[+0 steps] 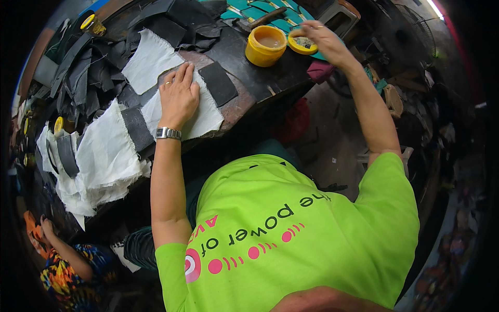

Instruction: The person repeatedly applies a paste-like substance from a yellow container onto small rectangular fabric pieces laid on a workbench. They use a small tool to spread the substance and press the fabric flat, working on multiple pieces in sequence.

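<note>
My left hand (179,96) lies flat with its fingers stretched over a white cloth piece (205,117) with frayed edges. Dark grey pieces lie about it; one dark rectangular piece (218,83) is just right of the fingers, partly against the cloth. My right hand (322,41) reaches out at the upper right, its fingers bent together above a yellow lid (302,48) with crusted residue inside. What those fingers pinch, if anything, is too small to make out. Left of the lid, an uncovered yellow jar (264,53) holds a pale brownish substance.
More frayed white cloth (109,151) hangs over the table's near left edge. Dark scraps (80,67) are heaped at the far left. A hammer-like tool (267,18) rests on a teal surface behind the jar. Another person's arm (67,249) shows at the lower left.
</note>
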Demonstrator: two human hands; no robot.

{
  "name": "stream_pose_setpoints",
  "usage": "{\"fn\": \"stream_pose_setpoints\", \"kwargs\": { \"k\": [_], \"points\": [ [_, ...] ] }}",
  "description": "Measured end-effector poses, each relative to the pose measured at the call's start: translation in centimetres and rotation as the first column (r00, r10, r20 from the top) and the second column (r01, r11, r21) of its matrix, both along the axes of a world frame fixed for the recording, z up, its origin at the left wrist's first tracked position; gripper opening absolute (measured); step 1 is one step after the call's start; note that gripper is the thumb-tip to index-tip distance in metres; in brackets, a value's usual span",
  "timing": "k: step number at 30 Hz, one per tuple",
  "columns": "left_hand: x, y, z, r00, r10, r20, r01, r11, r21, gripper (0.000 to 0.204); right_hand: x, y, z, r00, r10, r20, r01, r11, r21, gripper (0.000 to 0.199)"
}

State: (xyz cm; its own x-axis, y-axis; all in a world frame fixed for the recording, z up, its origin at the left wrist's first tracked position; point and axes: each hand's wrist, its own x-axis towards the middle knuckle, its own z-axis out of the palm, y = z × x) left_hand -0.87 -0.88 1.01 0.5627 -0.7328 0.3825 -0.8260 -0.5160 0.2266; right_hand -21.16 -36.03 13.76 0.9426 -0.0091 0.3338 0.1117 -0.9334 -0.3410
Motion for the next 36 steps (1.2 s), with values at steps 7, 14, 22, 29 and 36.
{"fn": "stream_pose_setpoints", "kwargs": {
  "k": [7, 14, 22, 29, 36],
  "points": [
    [-0.3, 0.2, 0.3, 1.0, -0.01, -0.025, 0.01, 1.0, -0.03, 0.058, 8.3, 4.3, -2.0, 0.746, -0.512, -0.425, 0.342, 0.843, -0.415, 0.081],
    [-1.1, 0.5, 0.8, 0.952, -0.053, -0.303, -0.089, 0.895, -0.437, 0.053, 6.6, 6.6, -0.2, 0.903, -0.429, -0.001, 0.364, 0.767, -0.529, 0.071],
    [-1.8, 1.6, 0.1, 0.999, 0.047, 0.005, -0.046, 0.992, -0.117, 0.048, 3.6, 12.5, 0.3, 0.831, 0.018, -0.556, -0.016, 1.0, 0.009, 0.06],
    [-2.3, 1.8, 0.1, 0.997, 0.039, -0.063, -0.049, 0.984, -0.173, 0.054, 9.9, 18.3, -7.4, 0.974, 0.214, 0.076, -0.201, 0.655, 0.728, 0.064],
    [-1.8, 1.7, -0.2, 0.996, 0.015, -0.085, -0.038, 0.96, -0.277, 0.061, 14.0, 18.5, -12.1, 0.978, -0.023, -0.206, -0.006, 0.99, -0.138, 0.059]
  ]
}}
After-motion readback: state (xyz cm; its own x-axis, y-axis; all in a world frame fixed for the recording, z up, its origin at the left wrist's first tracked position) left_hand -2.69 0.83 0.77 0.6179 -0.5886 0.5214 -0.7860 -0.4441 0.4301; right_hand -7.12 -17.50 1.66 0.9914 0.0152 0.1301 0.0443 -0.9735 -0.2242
